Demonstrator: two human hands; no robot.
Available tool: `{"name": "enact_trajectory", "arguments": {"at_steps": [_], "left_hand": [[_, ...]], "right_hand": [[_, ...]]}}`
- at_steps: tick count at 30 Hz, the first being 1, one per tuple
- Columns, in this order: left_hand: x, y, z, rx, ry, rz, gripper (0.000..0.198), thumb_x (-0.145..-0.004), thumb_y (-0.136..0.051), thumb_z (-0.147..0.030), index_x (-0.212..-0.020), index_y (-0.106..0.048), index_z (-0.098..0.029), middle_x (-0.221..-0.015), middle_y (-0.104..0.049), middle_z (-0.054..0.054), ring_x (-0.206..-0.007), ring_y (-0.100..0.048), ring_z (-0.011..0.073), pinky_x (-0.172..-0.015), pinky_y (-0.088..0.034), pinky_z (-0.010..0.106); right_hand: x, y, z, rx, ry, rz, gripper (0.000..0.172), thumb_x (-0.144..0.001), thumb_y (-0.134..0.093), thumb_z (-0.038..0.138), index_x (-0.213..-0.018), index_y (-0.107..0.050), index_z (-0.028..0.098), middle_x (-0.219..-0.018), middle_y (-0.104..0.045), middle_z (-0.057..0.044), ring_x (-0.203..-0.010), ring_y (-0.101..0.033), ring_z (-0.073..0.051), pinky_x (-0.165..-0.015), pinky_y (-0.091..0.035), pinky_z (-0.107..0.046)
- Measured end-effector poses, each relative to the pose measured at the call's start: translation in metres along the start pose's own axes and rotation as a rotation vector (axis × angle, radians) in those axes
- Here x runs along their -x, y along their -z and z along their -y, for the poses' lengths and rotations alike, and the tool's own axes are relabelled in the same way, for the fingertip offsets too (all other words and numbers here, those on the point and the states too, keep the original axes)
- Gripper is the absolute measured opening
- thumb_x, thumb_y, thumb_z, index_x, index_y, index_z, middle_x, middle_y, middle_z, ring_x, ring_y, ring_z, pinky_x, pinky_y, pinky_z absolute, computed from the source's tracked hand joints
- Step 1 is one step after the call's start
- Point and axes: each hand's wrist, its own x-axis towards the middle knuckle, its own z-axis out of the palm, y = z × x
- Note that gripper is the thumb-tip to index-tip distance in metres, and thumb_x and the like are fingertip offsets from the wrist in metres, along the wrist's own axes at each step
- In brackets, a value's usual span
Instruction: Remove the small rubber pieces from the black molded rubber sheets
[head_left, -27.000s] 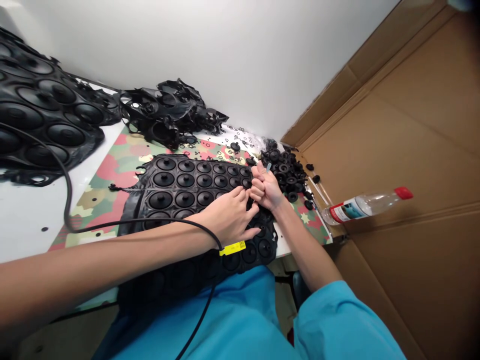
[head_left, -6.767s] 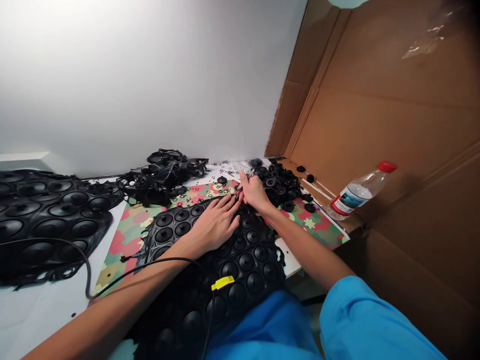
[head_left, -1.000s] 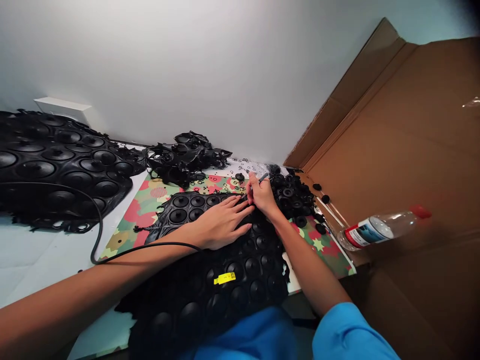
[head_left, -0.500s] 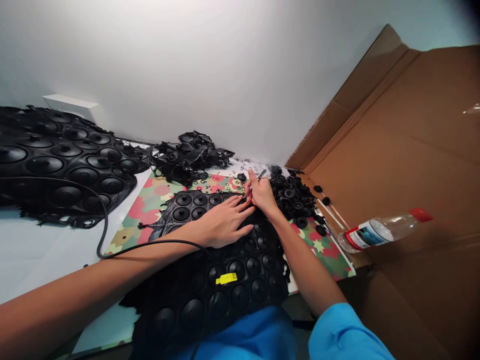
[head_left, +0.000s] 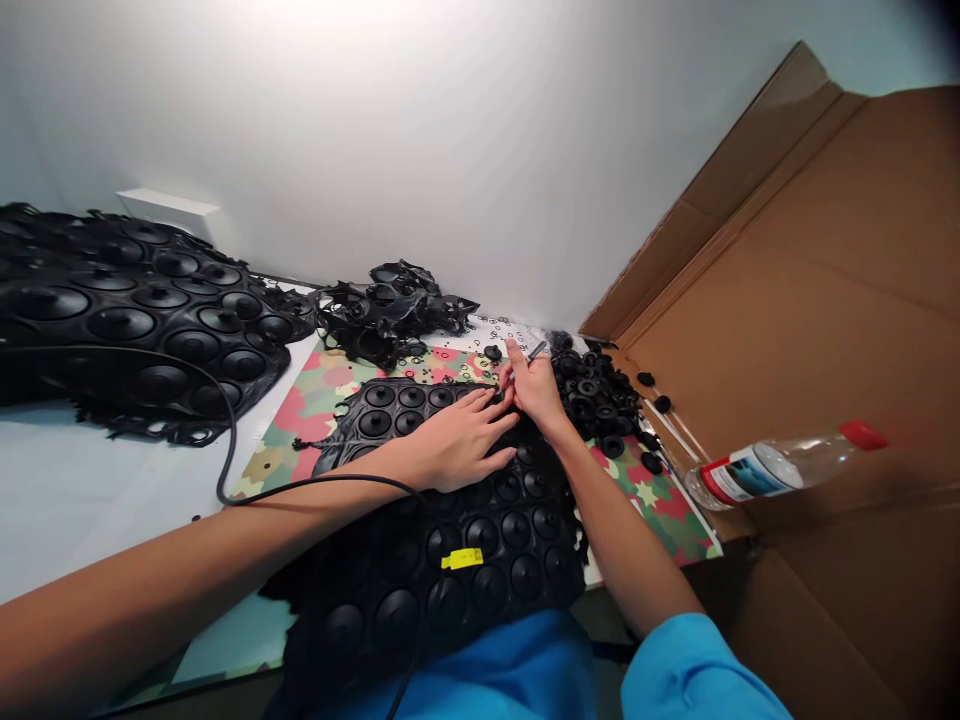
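A black rubber sheet (head_left: pixel 517 528) with rows of round moulded discs lies in front of me, its near end hanging over my lap. My left hand (head_left: pixel 466 440) rests flat on it, fingers stretched toward the far right edge. At that edge my right hand (head_left: pixel 534 388) is closed around a thin grey pen-like tool (head_left: pixel 537 350), whose upper end sticks out above the fingers. The tool's lower end is hidden by the hands. Fingertips of both hands nearly meet at the sheet. A yellow tag (head_left: pixel 462 558) lies on the sheet.
Loose black rubber parts (head_left: pixel 596 390) are heaped to the right on the camouflage-patterned board (head_left: pixel 300 420). Torn black scraps (head_left: pixel 397 310) lie at the back. More moulded sheets (head_left: pixel 150 310) are stacked left. A black cable (head_left: pixel 225 440) crosses my left forearm. A bottle (head_left: pixel 780 468) stands by the cardboard (head_left: pixel 862 300).
The whole view has shifted slightly, so things appear a little further right. Both hands keep nearly the same place on the sheet, and the right still grips the tool.
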Motion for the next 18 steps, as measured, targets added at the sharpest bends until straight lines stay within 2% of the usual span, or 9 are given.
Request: {"name": "enact_trajectory", "arguments": {"at_steps": [4, 9, 13, 18], "left_hand": [[0.0000, -0.0025, 0.0005, 0.010, 0.007, -0.018, 0.062, -0.116, -0.038, -0.055, -0.149, -0.067, -0.012, -0.158, -0.065, 0.019, -0.150, -0.057, 0.0381, -0.129, -0.037, 0.053], [0.0001, -0.0014, 0.0011, 0.014, -0.005, -0.017, 0.060, -0.116, -0.040, -0.053, -0.152, -0.065, -0.013, -0.155, -0.067, 0.016, -0.154, -0.053, 0.0361, -0.133, -0.032, 0.051], [0.0001, 0.0020, 0.0007, 0.007, -0.025, -0.019, 0.061, -0.116, -0.040, -0.052, -0.152, -0.065, -0.010, -0.154, -0.068, 0.019, -0.154, -0.053, 0.0380, -0.133, -0.033, 0.053], [0.0008, 0.0032, 0.0005, -0.019, -0.037, 0.033, 0.066, -0.116, -0.041, -0.054, -0.157, -0.060, -0.006, -0.159, -0.063, 0.021, -0.159, -0.046, 0.0428, -0.134, -0.031, 0.057]], "right_hand": [[-0.0020, -0.0006, -0.0029, 0.005, 0.010, 0.035, 0.082, -0.099, -0.049, 0.090, -0.056, -0.062, 0.021, -0.042, -0.057, -0.004, -0.037, -0.056, -0.013, -0.042, -0.045, -0.023], [0.0000, -0.0006, -0.0022, 0.052, 0.009, 0.111, 0.083, -0.101, -0.047, 0.087, -0.053, -0.062, 0.021, -0.036, -0.051, -0.002, -0.032, -0.047, -0.012, -0.040, -0.040, -0.025], [0.0017, 0.0011, -0.0014, 0.052, 0.013, 0.137, 0.085, -0.102, -0.043, 0.087, -0.052, -0.062, 0.022, -0.035, -0.050, -0.002, -0.030, -0.045, -0.012, -0.040, -0.038, -0.026], [0.0002, 0.0019, -0.0009, 0.071, 0.047, 0.180, 0.085, -0.101, -0.045, 0.086, -0.048, -0.061, 0.022, -0.035, -0.046, 0.000, -0.037, -0.048, -0.012, -0.049, -0.043, -0.026]]}}
